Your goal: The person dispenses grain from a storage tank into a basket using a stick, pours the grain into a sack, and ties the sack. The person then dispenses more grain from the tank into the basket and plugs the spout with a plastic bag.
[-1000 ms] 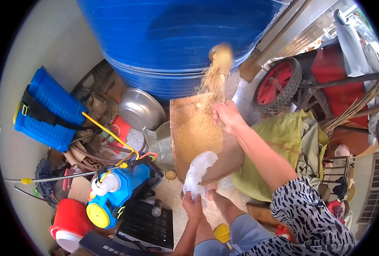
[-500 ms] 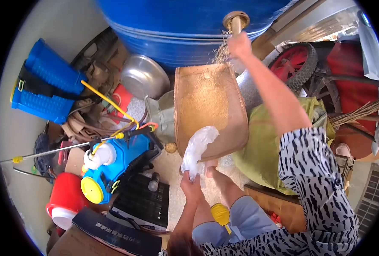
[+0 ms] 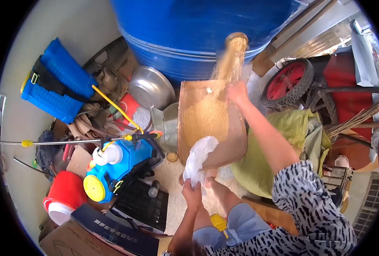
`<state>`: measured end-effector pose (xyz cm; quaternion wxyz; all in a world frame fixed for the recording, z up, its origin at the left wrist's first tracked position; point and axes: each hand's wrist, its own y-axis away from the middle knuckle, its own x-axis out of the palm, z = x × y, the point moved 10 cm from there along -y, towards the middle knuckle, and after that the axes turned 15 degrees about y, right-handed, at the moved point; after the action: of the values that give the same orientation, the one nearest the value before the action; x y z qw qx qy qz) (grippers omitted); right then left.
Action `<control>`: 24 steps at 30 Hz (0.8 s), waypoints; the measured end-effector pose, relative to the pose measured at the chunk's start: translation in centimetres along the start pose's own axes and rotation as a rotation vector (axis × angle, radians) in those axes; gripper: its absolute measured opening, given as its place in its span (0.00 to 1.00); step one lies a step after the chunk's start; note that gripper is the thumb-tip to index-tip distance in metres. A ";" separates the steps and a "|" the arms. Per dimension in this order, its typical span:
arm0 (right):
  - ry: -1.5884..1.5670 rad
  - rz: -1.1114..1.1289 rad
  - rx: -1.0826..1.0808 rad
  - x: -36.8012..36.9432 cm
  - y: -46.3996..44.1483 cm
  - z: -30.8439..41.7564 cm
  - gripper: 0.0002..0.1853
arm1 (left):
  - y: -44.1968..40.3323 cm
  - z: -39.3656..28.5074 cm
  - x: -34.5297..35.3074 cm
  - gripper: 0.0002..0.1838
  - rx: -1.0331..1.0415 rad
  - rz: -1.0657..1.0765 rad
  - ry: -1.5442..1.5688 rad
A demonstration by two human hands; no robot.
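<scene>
My left hand (image 3: 192,195) is closed round the gathered end of a white plastic bag (image 3: 201,152), which hangs over the near edge of a large brown scoop-shaped pan (image 3: 234,149). Golden grain (image 3: 206,119) lies heaped in that pan. Above its far edge, my right hand (image 3: 238,92) grips a wooden stick (image 3: 227,62), smeared by motion. From the round spout (image 3: 238,36) low on a blue barrel (image 3: 176,25), more grain pours down past the stick, towards the pan's far edge.
On the left stand a metal basin (image 3: 152,87), a blue sprayer tank (image 3: 129,160) with its long wand, and a red bucket (image 3: 68,187). A green sack (image 3: 266,149) sits right of the pan, below a red wheel (image 3: 288,83). My bare feet are at the pan's near edge.
My right hand has drawn the wooden stick down out of the spout, and grain now streams out much more heavily. The left hand still holds the plastic bag; the view has shifted slightly.
</scene>
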<state>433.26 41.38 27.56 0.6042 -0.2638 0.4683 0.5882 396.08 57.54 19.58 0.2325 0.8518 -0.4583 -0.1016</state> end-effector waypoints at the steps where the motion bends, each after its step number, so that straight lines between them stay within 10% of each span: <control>1: -0.188 0.093 0.049 0.4 0.9 0.4 0.11 | -0.1 0.0 0.0 0.10 -0.001 -0.010 -0.044; 11: -0.697 0.086 -0.026 -0.6 1.2 2.7 0.09 | -0.4 -0.9 0.6 0.07 -0.010 0.025 -0.078; 17: 0.069 -0.433 -0.159 -4.2 -8.9 3.0 0.11 | 0.0 0.6 -0.1 0.07 -0.063 -0.021 0.044; 24: 0.174 -0.252 -0.110 -3.4 -7.2 1.8 0.22 | 0.5 1.9 -1.3 0.07 -0.057 -0.030 0.013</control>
<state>441.09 40.17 29.60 0.6149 -0.4030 0.4494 0.5074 394.22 57.81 18.17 0.2581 0.8522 -0.4410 -0.1126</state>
